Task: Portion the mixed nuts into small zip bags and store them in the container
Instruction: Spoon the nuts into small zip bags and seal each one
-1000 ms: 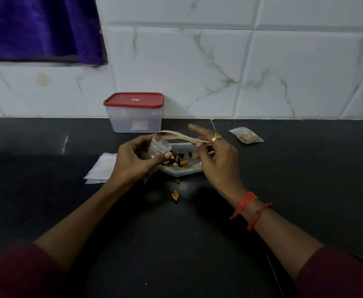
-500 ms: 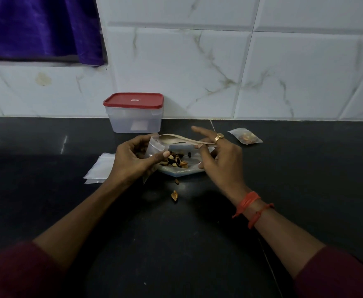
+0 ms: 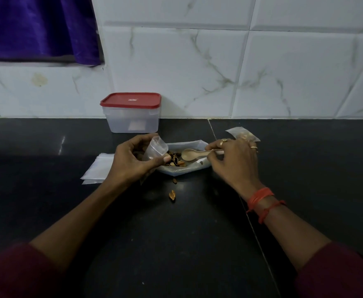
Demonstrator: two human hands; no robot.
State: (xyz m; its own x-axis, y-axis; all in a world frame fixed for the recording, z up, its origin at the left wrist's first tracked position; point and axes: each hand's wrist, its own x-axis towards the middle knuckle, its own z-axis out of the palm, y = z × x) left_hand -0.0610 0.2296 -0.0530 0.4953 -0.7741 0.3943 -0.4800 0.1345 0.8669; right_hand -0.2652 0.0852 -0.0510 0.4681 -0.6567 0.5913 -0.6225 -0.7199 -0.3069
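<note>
A stack of flat empty zip bags (image 3: 97,169) lay on the dark counter (image 3: 176,244), at the left and partly behind the left wrist. The container (image 3: 131,119) stood at the back edge of the counter against the tiled wall, with its red lid (image 3: 131,100) fitted. The left hand (image 3: 131,162) held a small zip bag (image 3: 154,149) with fingers and thumb curled round it, the bag's mouth spread open and turned toward the right. Just beside it, an open pouch (image 3: 182,171) lay on the counter with the mixed nuts (image 3: 175,160) piled at its left end. Two stray nuts (image 3: 172,195) lay on the counter in front of the pouch. The right hand (image 3: 236,162) pinched the handle of a spoon (image 3: 190,154) between thumb and curled fingers; the spoon's bowl hung over the pouch, just right of the nuts and pointed toward the small zip bag. A filled zip bag (image 3: 243,134) lay behind the right hand.
</note>
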